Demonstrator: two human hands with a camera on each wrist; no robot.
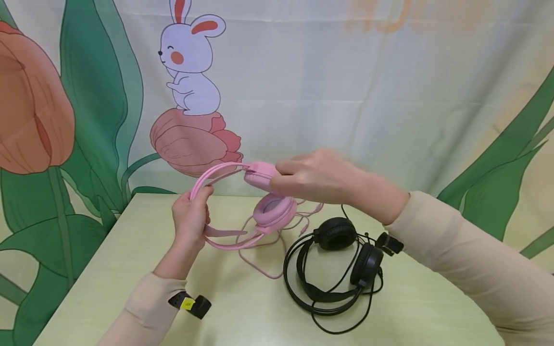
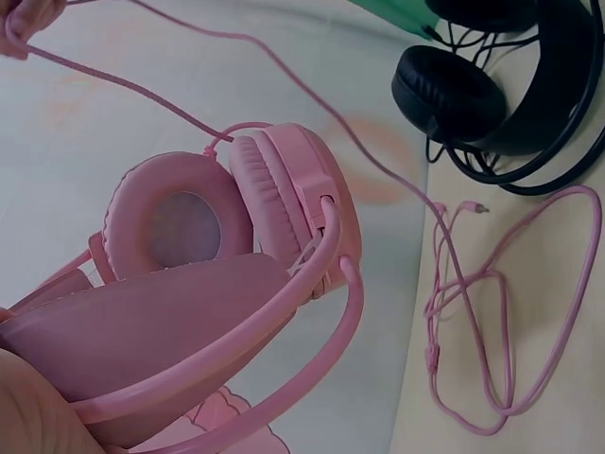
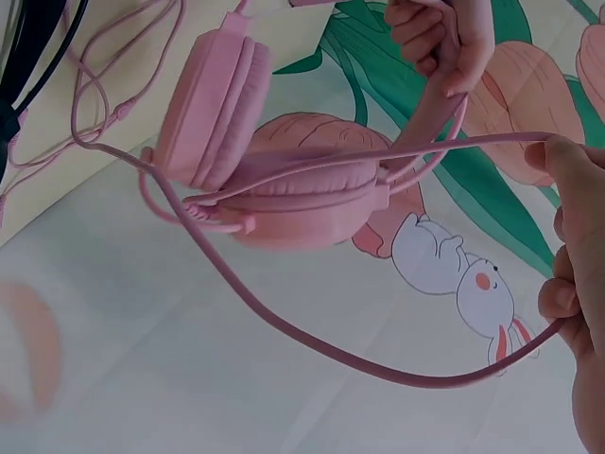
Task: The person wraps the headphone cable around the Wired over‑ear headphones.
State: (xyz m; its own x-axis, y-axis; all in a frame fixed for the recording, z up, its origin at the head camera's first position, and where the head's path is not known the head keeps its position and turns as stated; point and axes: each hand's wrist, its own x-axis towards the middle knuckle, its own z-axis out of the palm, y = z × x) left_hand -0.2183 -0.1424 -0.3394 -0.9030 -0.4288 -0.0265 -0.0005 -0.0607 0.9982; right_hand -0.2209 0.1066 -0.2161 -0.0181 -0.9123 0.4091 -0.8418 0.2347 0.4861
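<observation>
My left hand [image 1: 190, 214] grips the headband of a pair of pink headphones [image 1: 277, 211], holding them tilted above the table. Both padded ear cups point away from that hand, one higher than the other. My right hand [image 1: 316, 175] is beside the upper ear cup in the head view. The right wrist view shows it pinching the pink cable [image 3: 416, 380], which bows in a loop from the fingers toward the ear cups. More of this cable lies coiled on the table, where the left wrist view shows its plug [image 2: 477, 207].
Black headphones [image 1: 367, 264] lie on the pale table [image 1: 242, 307] to the right of the pink pair, their black cable looping around them. Behind the table hangs a cloth backdrop [image 1: 294, 96] printed with a rabbit and tulips. Each sleeve carries a small black wrist camera [image 1: 389, 244].
</observation>
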